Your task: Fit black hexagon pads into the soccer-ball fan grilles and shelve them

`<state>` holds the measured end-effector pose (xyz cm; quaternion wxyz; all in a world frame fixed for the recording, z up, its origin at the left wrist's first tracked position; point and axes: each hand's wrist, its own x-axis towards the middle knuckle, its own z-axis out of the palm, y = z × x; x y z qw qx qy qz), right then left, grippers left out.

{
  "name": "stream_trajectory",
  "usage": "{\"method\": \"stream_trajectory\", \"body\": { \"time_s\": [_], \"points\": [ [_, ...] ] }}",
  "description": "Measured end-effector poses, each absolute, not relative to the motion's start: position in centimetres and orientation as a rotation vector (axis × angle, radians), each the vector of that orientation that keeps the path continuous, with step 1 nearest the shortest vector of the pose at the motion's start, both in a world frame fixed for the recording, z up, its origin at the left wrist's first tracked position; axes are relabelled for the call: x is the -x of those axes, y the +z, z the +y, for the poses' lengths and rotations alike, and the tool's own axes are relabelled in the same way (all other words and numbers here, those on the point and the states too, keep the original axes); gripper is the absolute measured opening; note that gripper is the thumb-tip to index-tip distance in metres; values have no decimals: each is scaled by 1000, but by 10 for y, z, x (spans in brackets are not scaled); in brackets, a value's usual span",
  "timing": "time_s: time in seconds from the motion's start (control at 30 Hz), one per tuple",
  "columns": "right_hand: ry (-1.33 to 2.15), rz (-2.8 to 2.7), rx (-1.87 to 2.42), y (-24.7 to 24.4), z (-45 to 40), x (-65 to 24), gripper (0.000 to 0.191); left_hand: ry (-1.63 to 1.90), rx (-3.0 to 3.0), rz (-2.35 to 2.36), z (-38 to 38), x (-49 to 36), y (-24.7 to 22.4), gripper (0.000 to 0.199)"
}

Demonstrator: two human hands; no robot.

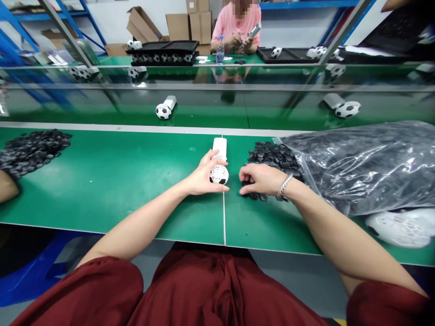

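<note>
Openwork ball shell (pixel 219 174): where does it sit in the head view, and what is holding it?

It sits on the green table (pixel 112 194), near the centre seam, with your left hand (pixel 203 174) curled over it. Your fingers wrap its upper side, so read that grip as clenched on the shell. A flat white bar (pixel 219 149) lies directly beyond it, against your fingers; this view does not show whether bar and shell are joined.

And your right hand (pixel 258 179)?

It is just beside the left hand, with its fingers down on a heap of black discs (pixel 272 158). The grip is partly curled, but you cannot tell whether it holds a disc. A silver chain bracelet (pixel 284 187) circles that wrist.

What surrounds the work area?

To your right, a clear plastic bag (pixel 356 165) of black discs opens towards the heap, with white openwork pieces (pixel 397 228) on the near side of it. To your left lies a second heap of black discs (pixel 34 151), beside another person's forearm (pixel 7 185) at the frame edge.

And beyond the table?

Black-and-white footballs (pixel 163 111) lie with white bars on a farther green surface. Past them, a co-worker in a pink top (pixel 234 27) handles a silver object (pixel 254 31).
</note>
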<state>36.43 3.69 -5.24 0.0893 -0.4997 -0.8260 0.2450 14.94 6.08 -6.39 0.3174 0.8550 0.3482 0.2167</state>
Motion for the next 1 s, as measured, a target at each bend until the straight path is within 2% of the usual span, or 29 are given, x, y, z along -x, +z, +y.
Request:
{"method": "stream_trajectory", "body": {
  "time_s": [0.07,0.23,0.37,0.53,0.83,1.0],
  "points": [
    [592,-2549,1562,-50,37,-372,28,605,-2215,1014,59,-151,-66,67],
    [619,-2564,1593,-56,41,-372,10,635,-2225,996,61,-148,-65,57],
    [458,-2523,1657,-56,44,-371,11,544,-2231,884,62,-143,-58,55],
    [465,-2533,1653,-54,45,-372,6,555,-2193,1063,60,-143,-55,58],
    [590,-2585,1688,-50,44,-374,5,514,-2171,1024,64,-139,-49,56],
    [511,-2513,1645,-49,44,-373,7,530,-2177,1017,65,-139,-51,56]
  ]
}}
